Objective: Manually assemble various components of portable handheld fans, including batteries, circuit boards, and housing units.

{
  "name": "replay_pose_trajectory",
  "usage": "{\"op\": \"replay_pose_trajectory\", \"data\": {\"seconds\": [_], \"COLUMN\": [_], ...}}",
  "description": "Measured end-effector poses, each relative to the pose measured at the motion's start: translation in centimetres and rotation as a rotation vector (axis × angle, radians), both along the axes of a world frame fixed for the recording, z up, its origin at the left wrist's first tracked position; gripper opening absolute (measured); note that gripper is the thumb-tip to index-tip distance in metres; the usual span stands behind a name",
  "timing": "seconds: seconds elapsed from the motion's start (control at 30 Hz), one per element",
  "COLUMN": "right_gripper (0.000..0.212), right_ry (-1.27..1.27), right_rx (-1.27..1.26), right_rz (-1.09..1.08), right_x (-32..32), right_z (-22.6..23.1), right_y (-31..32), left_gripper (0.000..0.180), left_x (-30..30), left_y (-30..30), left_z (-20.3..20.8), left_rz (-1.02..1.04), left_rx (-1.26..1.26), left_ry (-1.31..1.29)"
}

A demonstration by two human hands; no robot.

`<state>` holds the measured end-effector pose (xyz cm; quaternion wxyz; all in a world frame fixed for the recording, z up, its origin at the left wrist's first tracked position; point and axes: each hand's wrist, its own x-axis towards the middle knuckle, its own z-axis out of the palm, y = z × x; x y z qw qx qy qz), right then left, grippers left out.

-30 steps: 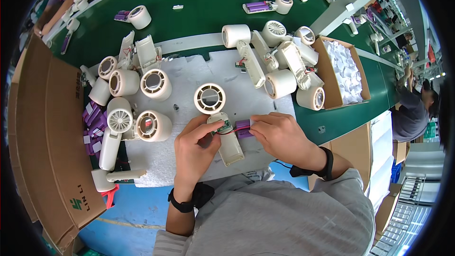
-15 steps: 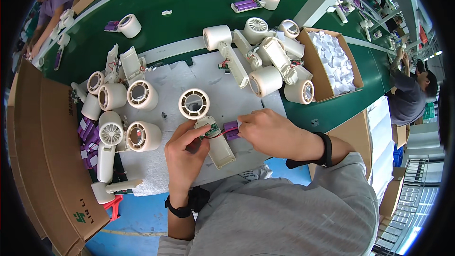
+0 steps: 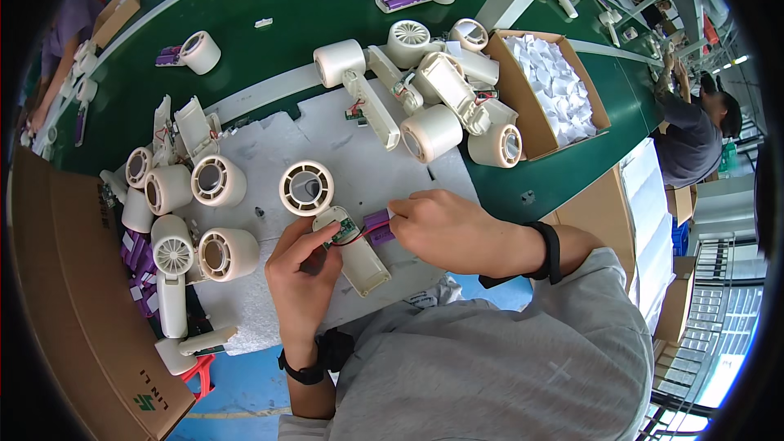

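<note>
Left hand [image 3: 300,279]: forefinger and thumb pinched at green circuit board [image 3: 345,231], within open white handle shell [image 3: 365,269]; probably fragile, best held by edges. Red wire [image 3: 364,233]: likely limp. Purple battery pack [image 3: 379,234]: probably rigid, weighty. Right hand [image 3: 445,229]: fingers bunched beside pack; hold hidden.

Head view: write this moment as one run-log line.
left hand: at circuit board | right hand: at purple battery, grip hidden | red wire: from board toward battery | white handle: open
</note>
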<state>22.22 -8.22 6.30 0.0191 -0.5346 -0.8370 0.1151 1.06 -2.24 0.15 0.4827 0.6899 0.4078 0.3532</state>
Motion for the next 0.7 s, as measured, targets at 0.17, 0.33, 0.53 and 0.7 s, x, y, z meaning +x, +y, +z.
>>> {"op": "replay_pose_trajectory", "data": {"seconds": [0.17,0.33,0.53,0.7], "right_gripper": [0.012,0.016,0.012,0.006], "right_ry": [-0.031,-0.194,-0.041,0.254], "right_rx": [0.027,-0.074,0.113,0.109], "right_rz": [0.019,-0.029,-0.155,-0.347], "right_x": [-0.4,-2.2,-1.6,-0.2], "right_z": [0.1,1.0,-0.9,-0.6], "right_y": [0.0,0.0,-0.5,-0.6], "left_gripper": [0.035,0.035,0.036,0.036], "left_x": [0.0,0.0,0.0,0.1], "left_y": [0.2,0.0,0.1,0.0], "left_z": [0.2,0.2,0.5,0.4], "left_rz": [-0.011,-0.012,-0.009,0.001], "left_rx": [-0.033,-0.011,0.014,-0.005], "left_ry": [0.005,0.010,0.029,0.017]}}
